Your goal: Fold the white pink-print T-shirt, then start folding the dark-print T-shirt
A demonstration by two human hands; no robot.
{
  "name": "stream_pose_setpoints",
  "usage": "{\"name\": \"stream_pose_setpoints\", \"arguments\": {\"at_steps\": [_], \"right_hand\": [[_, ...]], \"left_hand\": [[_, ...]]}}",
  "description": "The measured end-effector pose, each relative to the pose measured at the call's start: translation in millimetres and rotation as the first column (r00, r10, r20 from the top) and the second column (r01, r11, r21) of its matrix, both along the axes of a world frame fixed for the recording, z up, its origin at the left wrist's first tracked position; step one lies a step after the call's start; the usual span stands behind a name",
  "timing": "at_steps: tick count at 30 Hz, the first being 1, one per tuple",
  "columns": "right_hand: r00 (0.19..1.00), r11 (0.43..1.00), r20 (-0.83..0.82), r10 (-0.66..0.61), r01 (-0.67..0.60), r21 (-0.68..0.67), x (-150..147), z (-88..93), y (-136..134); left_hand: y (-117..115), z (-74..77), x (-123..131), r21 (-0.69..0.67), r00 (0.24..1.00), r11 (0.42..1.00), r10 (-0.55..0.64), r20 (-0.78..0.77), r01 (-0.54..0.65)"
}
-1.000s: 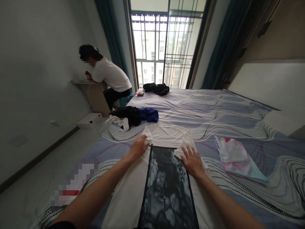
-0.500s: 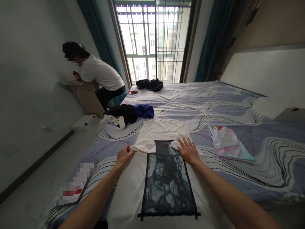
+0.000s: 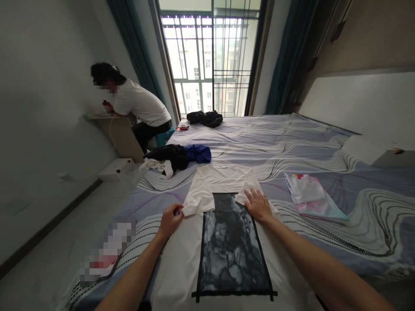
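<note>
A white T-shirt (image 3: 178,259) with a dark grey, marbled print panel lies spread on the bed in front of me. Both its sleeves are folded inward over the front. At the outer corner of the left-hand sleeve, my left hand (image 3: 171,220) has its fingers curled, thumb and fingertips pinched at the cloth's edge. My right hand (image 3: 258,206) rests flat on the other folded sleeve, fingers stretched out, beside the top right of the print.
A folded white, pink and aqua garment (image 3: 309,194) lies right of the shirt. Black and blue clothes (image 3: 197,153) are heaped beyond it at left, and black clothing (image 3: 205,119) at the far edge. A person (image 3: 139,103) sits at a small desk (image 3: 119,134).
The sleeve edge at my left hand has come down and lies flatter, its corner turned. My left hand has shifted slightly downward. My right hand stays on the other sleeve.
</note>
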State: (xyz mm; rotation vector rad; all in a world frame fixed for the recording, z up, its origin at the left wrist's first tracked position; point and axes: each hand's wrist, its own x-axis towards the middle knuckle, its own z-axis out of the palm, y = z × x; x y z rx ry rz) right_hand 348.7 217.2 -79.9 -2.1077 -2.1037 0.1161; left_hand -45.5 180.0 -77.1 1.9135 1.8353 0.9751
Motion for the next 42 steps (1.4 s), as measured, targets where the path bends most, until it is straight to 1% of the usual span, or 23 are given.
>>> {"name": "stream_pose_setpoints", "arguments": {"at_steps": [3,5,7,10,13,16,21,24,26,28,30,31,32,34,35,37,42], "right_hand": [[0.981,0.999,-0.190,-0.044,0.046,0.005,-27.2,26.2,18.4],[0.967,1.000,-0.255,-0.002,0.006,0.013,-59.4,40.6,39.6],[0.951,0.998,-0.306,0.056,-0.062,-0.012,-98.5,48.6,66.4],[0.931,0.990,-0.357,0.073,-0.112,-0.088,-156.3,50.5,110.1],[0.933,0.975,-0.357,0.046,-0.119,-0.187,-201.5,49.5,147.5],[0.942,0.958,-0.334,0.032,-0.124,-0.258,-234.1,52.5,175.5],[0.922,0.936,-0.377,0.090,-0.208,-0.285,-270.9,60.7,206.8],[0.898,0.911,-0.428,0.099,-0.255,-0.325,-278.5,61.0,212.7],[0.892,0.886,-0.445,0.076,-0.266,-0.381,-274.2,60.6,211.2],[0.906,0.819,-0.418,0.062,-0.286,-0.498,-261.9,61.2,206.7],[0.927,0.720,-0.367,0.074,-0.304,-0.623,-244.2,62.5,200.2],[0.935,0.671,-0.342,0.091,-0.311,-0.673,-234.4,63.2,196.3],[0.939,0.634,-0.324,0.111,-0.318,-0.705,-224.9,63.5,191.9],[0.937,0.604,-0.315,0.153,-0.341,-0.720,-208.4,63.0,181.9],[0.931,0.600,-0.318,0.177,-0.358,-0.715,-201.9,62.0,176.6],[0.915,0.620,-0.337,0.220,-0.398,-0.676,-192.6,59.1,166.5],[0.874,0.741,-0.387,0.292,-0.463,-0.487,-179.7,48.5,146.7]], "left_hand": [[-1.3,-4.8,-1.8,0.093,1.000,0.996,-0.015,-0.009,0.016],[-2.4,-7.4,-1.4,0.108,0.999,0.994,-0.017,-0.032,0.020],[-2.4,-10.6,-1.6,0.092,0.999,0.995,-0.023,-0.034,0.026],[-0.5,-15.8,-3.6,0.088,0.999,0.995,-0.048,-0.025,0.050],[0.5,-19.9,-6.0,0.114,0.999,0.992,-0.051,-0.013,0.052],[-0.6,-22.7,-7.4,0.125,1.000,0.992,-0.026,0.013,0.025],[-3.2,-25.0,-8.0,0.146,0.999,0.989,0.020,0.045,-0.027],[-4.2,-23.4,-6.9,0.161,0.999,0.986,0.043,0.032,-0.048],[-4.5,-21.2,-5.5,0.179,0.999,0.983,0.043,0.001,-0.042],[-4.4,-19.1,-4.4,0.192,0.999,0.981,0.032,-0.036,-0.024],[-3.7,-18.3,-4.2,0.185,0.998,0.983,0.006,-0.061,0.005],[-3.2,-18.6,-4.6,0.176,0.998,0.984,-0.007,-0.066,0.018],[-2.5,-19.3,-5.2,0.167,0.998,0.986,-0.020,-0.066,0.031],[-0.9,-21.0,-6.8,0.156,0.998,0.987,-0.040,-0.049,0.047],[-0.2,-21.7,-7.5,0.153,0.999,0.987,-0.043,-0.030,0.047],[0.6,-22.0,-8.5,0.150,0.999,0.988,-0.038,0.018,0.035],[-2.1,-18.2,-10.0,0.173,0.987,0.985,-0.048,0.151,0.022]]}}
